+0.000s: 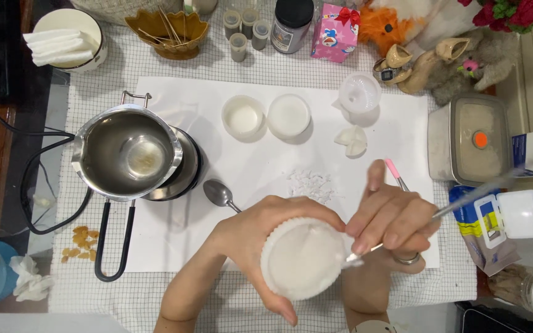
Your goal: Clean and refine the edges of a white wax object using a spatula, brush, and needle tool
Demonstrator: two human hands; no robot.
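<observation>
Scraping goes on: the left hand [260,237] holds a fluted white mould [303,258], the right hand [393,219] grips a thin metal tool [464,200] at its rim. Next move probably needs gentle, steady prying.

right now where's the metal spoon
In the head view, the metal spoon lies on the white sheet, just right of the steel pouring pot and above the left hand.

Glossy steel melting pot [128,154]; matt white fluted mould [303,258]; shiny metal spoon [219,193].
</observation>
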